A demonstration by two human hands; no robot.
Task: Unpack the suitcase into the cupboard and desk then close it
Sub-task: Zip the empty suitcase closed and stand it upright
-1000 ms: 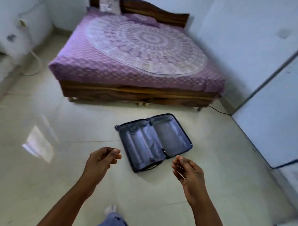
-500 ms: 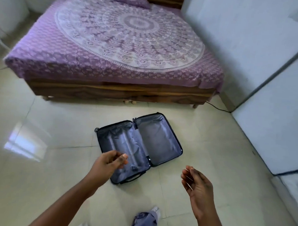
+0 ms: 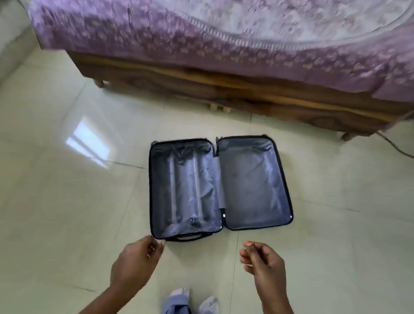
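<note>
Open suitcase [image 3: 220, 186] on floor [image 3: 59, 198], both hands [image 3: 136, 260] hovering near

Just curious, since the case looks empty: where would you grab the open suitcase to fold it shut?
Probably the outer long edge of the right half of the suitcase, coming from its right side. That lid lies flat and hinges along the middle, so lifting that free edge should swing it over the left half.

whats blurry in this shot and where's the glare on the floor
Head view: the purple bedspread is smeared by motion blur, while the open suitcase stays fairly sharp; a bright window reflection glares off the glossy floor tiles left of the suitcase; wide-angle distortion bows the wooden bed frame.
</note>
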